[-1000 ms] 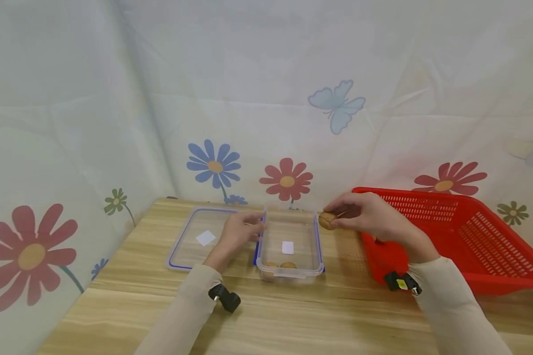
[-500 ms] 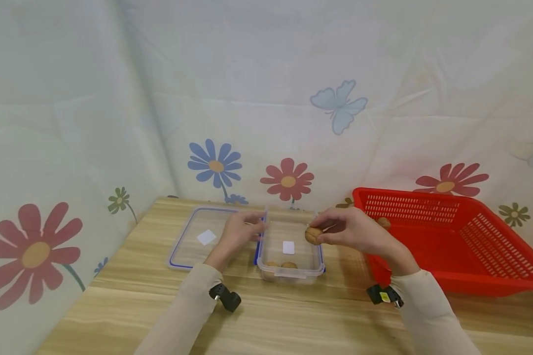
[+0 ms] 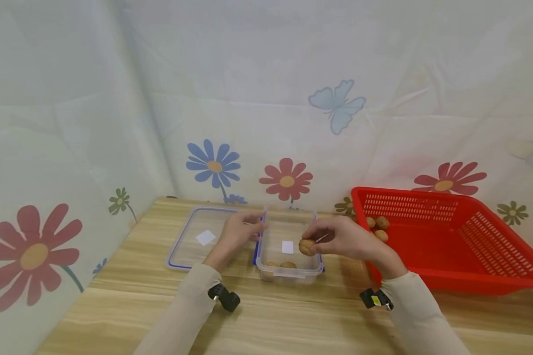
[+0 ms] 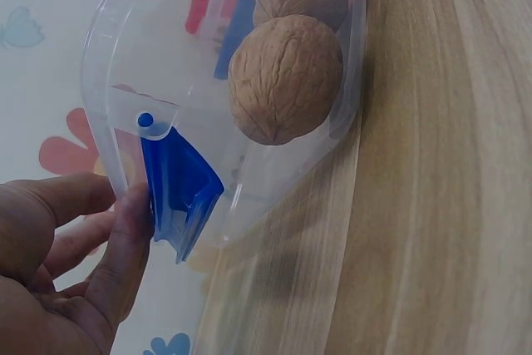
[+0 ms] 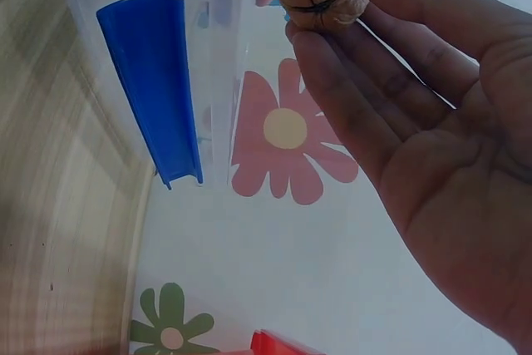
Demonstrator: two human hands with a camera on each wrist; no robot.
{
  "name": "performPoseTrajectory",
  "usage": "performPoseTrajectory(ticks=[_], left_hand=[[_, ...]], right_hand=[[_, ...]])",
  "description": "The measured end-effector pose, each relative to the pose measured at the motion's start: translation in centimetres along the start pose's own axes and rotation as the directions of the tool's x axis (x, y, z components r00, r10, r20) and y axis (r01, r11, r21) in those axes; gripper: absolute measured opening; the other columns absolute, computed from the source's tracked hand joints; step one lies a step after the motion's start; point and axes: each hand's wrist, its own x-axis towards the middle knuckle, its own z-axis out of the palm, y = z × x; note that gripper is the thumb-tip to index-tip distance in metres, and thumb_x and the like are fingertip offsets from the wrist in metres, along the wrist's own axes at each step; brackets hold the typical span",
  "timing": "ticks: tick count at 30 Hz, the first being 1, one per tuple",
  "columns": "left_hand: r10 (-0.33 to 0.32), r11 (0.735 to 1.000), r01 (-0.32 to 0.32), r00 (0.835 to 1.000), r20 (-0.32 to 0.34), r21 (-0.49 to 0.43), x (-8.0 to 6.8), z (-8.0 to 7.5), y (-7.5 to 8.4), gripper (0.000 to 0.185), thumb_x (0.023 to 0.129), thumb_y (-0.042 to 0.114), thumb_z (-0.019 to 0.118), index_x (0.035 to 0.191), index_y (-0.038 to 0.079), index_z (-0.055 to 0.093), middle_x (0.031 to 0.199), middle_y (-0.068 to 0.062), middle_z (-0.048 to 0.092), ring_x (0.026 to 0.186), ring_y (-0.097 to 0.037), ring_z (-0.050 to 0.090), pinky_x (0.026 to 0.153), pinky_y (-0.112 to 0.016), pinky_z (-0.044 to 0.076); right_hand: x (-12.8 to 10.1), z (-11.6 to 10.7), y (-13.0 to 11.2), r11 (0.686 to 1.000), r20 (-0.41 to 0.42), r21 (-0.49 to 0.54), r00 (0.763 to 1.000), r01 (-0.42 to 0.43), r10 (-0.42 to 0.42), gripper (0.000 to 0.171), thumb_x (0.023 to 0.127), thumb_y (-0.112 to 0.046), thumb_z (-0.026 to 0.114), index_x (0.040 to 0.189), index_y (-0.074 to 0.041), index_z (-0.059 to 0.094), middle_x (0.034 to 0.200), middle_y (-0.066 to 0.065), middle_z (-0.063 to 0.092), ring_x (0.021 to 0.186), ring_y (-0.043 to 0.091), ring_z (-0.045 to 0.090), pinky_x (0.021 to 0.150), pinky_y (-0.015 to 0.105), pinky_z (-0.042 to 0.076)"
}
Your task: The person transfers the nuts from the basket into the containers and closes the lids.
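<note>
Between my right hand's (image 3: pixel 343 239) thumb and fingers is a walnut (image 3: pixel 307 247), held over the right side of a clear plastic food container (image 3: pixel 290 272). A dark crack shows in this walnut's shell in the right wrist view. Two walnuts (image 4: pixel 287 79) lie together inside the container at its near end. My left hand (image 3: pixel 240 230) pinches the container's left rim, its fingertips (image 4: pixel 133 209) right beside a blue latch (image 4: pixel 179 189) that hangs down. Another blue latch (image 5: pixel 154 85) hangs on the container's right side.
A red plastic basket (image 3: pixel 506 251) stands on the right, with several walnuts (image 3: pixel 381 223) in its left corner. Left of the container lies its clear lid (image 3: pixel 186 246) with a blue seal. A flowered curtain (image 3: pixel 248 98) rises behind the wooden table (image 3: pixel 266 315).
My right hand has carried the walnut leftward and down from beside the basket to over the container. Walnuts in the basket have come into view. The left hand stays at the rim.
</note>
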Motion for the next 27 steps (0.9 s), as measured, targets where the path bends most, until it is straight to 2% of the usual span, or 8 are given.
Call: performPoseTrajectory(ticks=[12, 27], left_hand=[[0.008, 1.0, -0.008, 1.0, 0.002, -0.005, -0.1, -0.1, 0.0, 0.04, 0.097, 0.004, 0.076, 0.136, -0.004, 0.069, 0.112, -0.02, 0.074, 0.087, -0.029, 0.077, 0.075, -0.034, 0.068], [0.018, 1.0, -0.018, 1.0, 0.011, 0.003, 0.1, 0.0, -0.1, 0.039, 0.097, 0.003, 0.075, 0.135, -0.003, 0.069, 0.115, -0.02, 0.074, 0.091, -0.032, 0.077, 0.076, -0.035, 0.068]], right_hand=[[0.3, 1.3, 0.1, 0.996, 0.09, -0.075, 0.995, -0.04, 0.046, 0.023, 0.093, -0.008, 0.083, 0.116, -0.01, 0.079, 0.107, -0.003, 0.075, 0.097, 0.016, 0.073, 0.088, 0.026, 0.063], [0.3, 1.7, 0.0, 0.993, 0.11, -0.111, 0.992, -0.045, 0.057, 0.022, 0.091, -0.006, 0.085, 0.112, -0.008, 0.08, 0.104, -0.003, 0.076, 0.092, 0.011, 0.071, 0.088, 0.027, 0.064]])
